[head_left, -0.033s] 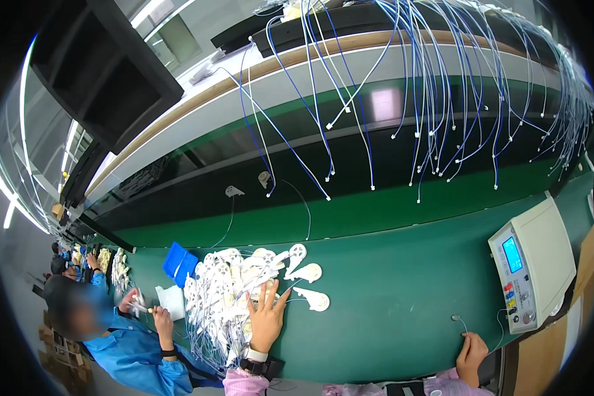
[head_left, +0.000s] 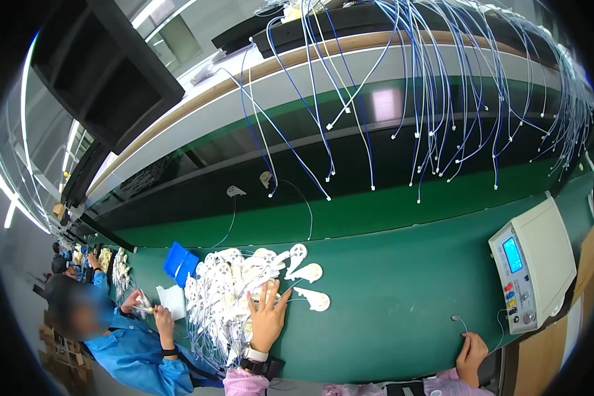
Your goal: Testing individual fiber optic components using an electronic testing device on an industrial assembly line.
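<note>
The right hand (head_left: pixel 470 360) pinches a thin lead (head_left: pixel 465 325) over the tabletop's (head_left: pixel 389 323) near right, its long axis pointing away, slightly left. The left hand (head_left: pixel 266 321), palm-down, fingers spread, grasping nothing visible, overlaps piled white wired parts (head_left: pixel 223 287).

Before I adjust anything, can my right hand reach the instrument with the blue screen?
Probably yes: your right hand sits near the cream instrument, with just a thin cable between them, though its fingers pinch a wire.

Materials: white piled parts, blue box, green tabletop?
White piled parts: probably moulded plastic, matte; uniform colour, repeated shapes.
Blue box: likely plastic, smooth; saturated, even colour.
Green tabletop: perhaps rubber matting or laminate, low sheen; flat, mostly even colour.
</note>
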`<state>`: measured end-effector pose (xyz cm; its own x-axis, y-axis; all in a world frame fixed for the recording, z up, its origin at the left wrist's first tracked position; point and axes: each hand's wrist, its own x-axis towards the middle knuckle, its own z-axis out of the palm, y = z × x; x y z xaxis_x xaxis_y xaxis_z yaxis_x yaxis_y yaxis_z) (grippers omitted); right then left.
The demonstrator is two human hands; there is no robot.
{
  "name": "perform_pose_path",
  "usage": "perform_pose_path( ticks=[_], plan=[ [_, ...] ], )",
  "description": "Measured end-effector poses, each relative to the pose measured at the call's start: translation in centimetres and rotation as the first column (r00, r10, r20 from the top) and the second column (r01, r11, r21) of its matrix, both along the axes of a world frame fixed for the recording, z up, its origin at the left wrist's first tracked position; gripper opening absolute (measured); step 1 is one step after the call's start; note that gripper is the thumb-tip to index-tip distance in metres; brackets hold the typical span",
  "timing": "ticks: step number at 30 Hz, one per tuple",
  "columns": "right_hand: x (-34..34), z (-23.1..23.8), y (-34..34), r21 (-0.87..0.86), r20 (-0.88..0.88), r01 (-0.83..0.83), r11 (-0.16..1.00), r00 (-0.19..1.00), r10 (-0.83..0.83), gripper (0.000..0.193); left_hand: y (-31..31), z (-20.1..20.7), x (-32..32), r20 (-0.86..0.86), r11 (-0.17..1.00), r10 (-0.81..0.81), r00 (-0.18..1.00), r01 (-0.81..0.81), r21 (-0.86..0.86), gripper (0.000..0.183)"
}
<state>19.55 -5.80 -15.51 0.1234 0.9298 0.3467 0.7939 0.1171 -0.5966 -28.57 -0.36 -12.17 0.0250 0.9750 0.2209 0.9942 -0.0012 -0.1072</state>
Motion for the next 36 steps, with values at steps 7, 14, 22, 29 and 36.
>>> perform_pose_path(
  ticks=[7,14,22,29,36],
  plan=[
    [0.6,-0.6,0.0,0.064,0.03,0.001,0.998,1.0,-0.003,0.013,-0.4,1.9,2.4,0.177,0.994,-0.088,0.98,0.076,0.073,0.04],
    [-0.3,3.6,1.8,-0.189,-0.136,0.067,0.98,0.986,-0.094,0.019,1.9,8.5,6.8,0.339,0.979,-0.07,0.938,0.129,-0.156,0.05],
    [-2.7,3.3,5.9,-0.272,-0.078,-0.143,0.952,0.989,0.126,0.016,19.5,2.7,7.8,-0.004,0.965,-0.053,0.999,0.05,-0.256,0.045],
    [-2.9,5.6,5.0,-0.248,-0.18,-0.207,0.946,0.97,0.166,0.013,25.6,-5.9,12.1,-0.095,0.989,0.079,0.992,-0.09,-0.119,0.021],
    [-2.3,4.1,4.1,-0.166,-0.325,-0.173,0.971,0.939,0.112,0.016,14.7,9.9,20.3,0.604,0.935,-0.331,0.725,0.168,0.312,0.01]
  ],
)
